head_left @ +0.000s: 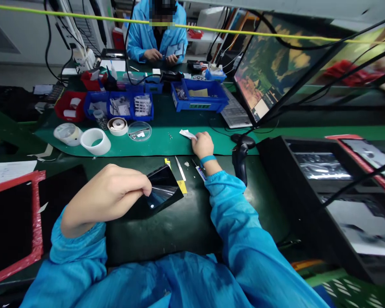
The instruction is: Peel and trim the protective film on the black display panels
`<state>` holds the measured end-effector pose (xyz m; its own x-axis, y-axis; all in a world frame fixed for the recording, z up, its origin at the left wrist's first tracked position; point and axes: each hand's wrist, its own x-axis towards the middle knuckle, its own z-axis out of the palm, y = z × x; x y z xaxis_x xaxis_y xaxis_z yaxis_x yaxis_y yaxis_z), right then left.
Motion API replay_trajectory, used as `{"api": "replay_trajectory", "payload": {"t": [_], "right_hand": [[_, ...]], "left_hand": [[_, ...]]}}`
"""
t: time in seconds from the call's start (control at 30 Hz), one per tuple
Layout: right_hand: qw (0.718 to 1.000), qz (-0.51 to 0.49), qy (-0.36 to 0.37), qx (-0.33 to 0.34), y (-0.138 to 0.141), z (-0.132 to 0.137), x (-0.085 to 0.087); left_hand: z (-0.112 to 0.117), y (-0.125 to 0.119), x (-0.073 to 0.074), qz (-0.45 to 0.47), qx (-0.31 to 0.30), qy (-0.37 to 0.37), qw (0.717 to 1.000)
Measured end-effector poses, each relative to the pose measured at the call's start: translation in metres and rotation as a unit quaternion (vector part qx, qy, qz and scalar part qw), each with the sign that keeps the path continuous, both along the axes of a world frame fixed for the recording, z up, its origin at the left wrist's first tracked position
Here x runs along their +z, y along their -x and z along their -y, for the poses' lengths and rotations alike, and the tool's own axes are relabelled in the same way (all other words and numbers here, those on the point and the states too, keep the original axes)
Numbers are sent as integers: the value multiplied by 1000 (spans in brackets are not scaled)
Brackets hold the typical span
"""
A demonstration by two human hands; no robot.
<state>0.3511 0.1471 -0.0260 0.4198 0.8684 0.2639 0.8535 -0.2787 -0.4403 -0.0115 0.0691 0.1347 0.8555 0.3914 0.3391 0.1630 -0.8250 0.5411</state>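
My left hand point(115, 190) pinches the edge of a thin black glossy panel point(163, 188), tilted above the bench. Farther forward, my right hand point(203, 145) is closed on a crumpled white wipe or piece of paper point(187, 134) at the green mat. Its fingertips are partly hidden from this angle. Between the hands lie white tweezers point(180, 167), a yellow piece point(182, 186) partly behind the panel, and a slim pen-like tool point(200, 172) by my right wrist. Tiny metal parts point(170, 136) are scattered on the mat.
Tape rolls point(96, 142) and a clear round dish point(139, 131) stand at the mat's left. Blue bins point(199, 96) line the back. A handheld scanner point(241, 158) and black foam trays point(295, 205) are right; a red-edged panel point(37, 214) lies left. A co-worker point(157, 38) sits opposite.
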Motion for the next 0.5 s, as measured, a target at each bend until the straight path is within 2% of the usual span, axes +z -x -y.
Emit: {"api": "replay_trajectory", "payload": {"t": [0.07,0.17,0.23,0.27,0.37,0.5], "right_hand": [[999,-10,-47,2,12,10,15],[988,-40,-146,26,39,36,50],[948,-132,-272,95,62,58,74],[931,-167,-293,138,74,69,83],[903,-234,-272,236,103,95,102],[899,-253,-225,279,117,113,107]], "left_hand": [[-2,0,-1,-3,11,6,1000],[-6,1,-3,-7,21,13,1000],[-8,0,-4,-5,23,14,1000],[-9,-1,-4,-3,21,15,1000],[-10,-3,-3,1,11,18,1000],[-7,-4,-1,0,13,16,1000]]}}
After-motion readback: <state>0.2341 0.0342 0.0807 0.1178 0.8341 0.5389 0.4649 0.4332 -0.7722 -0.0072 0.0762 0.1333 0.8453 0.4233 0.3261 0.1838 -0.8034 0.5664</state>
